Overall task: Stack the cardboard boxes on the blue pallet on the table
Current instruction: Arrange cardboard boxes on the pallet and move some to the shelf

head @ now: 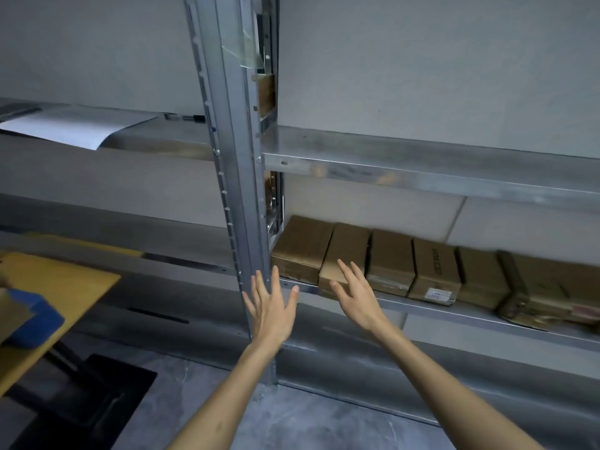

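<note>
Several brown cardboard boxes [389, 258] stand side by side on a metal rack shelf [422, 308]. My left hand [271, 306] is open with fingers spread, just below and in front of the leftmost box [300, 248]. My right hand [355, 293] is open too, its fingers over the front of the second box [349, 245]. Neither hand holds anything. The blue pallet [39, 323] lies on the yellow table [65, 287] at the far left, with a piece of cardboard [13, 315] on it, cut off by the frame edge.
A grey metal rack upright [237, 177] rises between the table and the boxes. An upper shelf [422, 160] hangs over the boxes. A white sheet [74, 126] lies on the left upper shelf. A dark mat [97, 404] lies on the concrete floor under the table.
</note>
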The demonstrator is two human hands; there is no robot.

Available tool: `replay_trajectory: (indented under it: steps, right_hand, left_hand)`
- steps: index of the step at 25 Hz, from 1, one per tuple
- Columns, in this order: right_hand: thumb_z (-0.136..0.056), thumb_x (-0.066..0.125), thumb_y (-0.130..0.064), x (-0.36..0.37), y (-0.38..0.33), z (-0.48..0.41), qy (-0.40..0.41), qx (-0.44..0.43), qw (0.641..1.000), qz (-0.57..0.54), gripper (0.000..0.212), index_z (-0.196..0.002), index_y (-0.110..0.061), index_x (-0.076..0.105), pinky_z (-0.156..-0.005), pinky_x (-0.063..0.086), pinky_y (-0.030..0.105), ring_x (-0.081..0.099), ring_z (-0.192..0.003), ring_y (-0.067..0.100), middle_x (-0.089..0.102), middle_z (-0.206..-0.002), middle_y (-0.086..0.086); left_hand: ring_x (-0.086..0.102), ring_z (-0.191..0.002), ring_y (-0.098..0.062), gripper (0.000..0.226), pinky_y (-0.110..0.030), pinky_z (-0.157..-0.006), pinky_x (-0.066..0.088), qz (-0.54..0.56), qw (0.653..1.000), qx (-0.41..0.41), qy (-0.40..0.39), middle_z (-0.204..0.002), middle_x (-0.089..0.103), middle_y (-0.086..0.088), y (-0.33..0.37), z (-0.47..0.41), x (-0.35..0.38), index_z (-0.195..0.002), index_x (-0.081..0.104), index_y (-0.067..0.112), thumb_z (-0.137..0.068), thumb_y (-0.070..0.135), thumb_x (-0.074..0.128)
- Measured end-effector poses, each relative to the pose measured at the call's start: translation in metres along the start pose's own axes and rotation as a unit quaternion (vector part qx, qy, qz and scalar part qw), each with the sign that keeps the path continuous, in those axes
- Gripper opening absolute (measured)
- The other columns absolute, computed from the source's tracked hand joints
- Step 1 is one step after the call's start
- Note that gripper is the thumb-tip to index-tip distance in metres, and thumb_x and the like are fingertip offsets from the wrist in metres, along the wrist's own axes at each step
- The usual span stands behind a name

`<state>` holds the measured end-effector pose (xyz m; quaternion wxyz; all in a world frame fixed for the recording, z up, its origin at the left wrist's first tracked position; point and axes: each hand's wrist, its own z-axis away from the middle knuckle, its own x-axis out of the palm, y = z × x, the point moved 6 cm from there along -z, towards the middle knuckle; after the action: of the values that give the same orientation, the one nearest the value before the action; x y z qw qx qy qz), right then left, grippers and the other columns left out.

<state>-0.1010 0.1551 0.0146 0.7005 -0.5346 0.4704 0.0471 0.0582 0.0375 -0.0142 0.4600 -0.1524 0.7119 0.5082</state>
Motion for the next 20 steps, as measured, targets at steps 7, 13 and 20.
replay_trajectory:
  steps: [7, 13, 20]
  right_hand:
    - [-0.102, 0.044, -0.042, 0.003, 0.023, -0.057, -0.038, -0.018, 0.999, 0.013, 0.057, -0.155, -0.032, 0.025, -0.121, 0.016, 0.040, 0.011, -0.152, 0.023, 0.012, -0.165, 0.008]
    - [-0.101, 0.041, -0.049, 0.024, 0.036, -0.142, -0.102, 0.012, 0.992, 0.072, 0.058, -0.153, -0.024, 0.031, -0.118, 0.024, 0.045, 0.024, -0.148, 0.032, 0.035, -0.157, 0.013]
    - [-0.103, 0.046, -0.039, 0.039, 0.038, -0.220, -0.154, -0.003, 0.987, 0.044, 0.055, -0.153, -0.020, 0.032, -0.117, 0.023, 0.039, 0.025, -0.147, 0.028, 0.020, -0.163, 0.007]
  left_hand:
    - [-0.011, -0.153, -0.029, 0.071, -0.048, -0.121, -0.008, 0.035, 0.996, -0.066, -0.051, -0.166, -0.008, -0.011, 0.015, -0.032, 0.054, -0.159, 0.001, 0.032, -0.100, 0.062, 0.027]
    - [-0.002, -0.153, -0.035, 0.069, -0.052, -0.123, 0.002, 0.092, 0.983, -0.145, -0.060, -0.166, -0.005, -0.013, 0.008, -0.087, 0.089, -0.159, 0.003, 0.032, -0.101, 0.059, 0.029]
    - [-0.002, -0.152, -0.036, 0.071, -0.053, -0.122, 0.010, 0.158, 0.962, -0.214, -0.063, -0.167, -0.010, -0.008, 0.007, -0.114, 0.117, -0.155, -0.008, 0.046, -0.097, 0.067, 0.028]
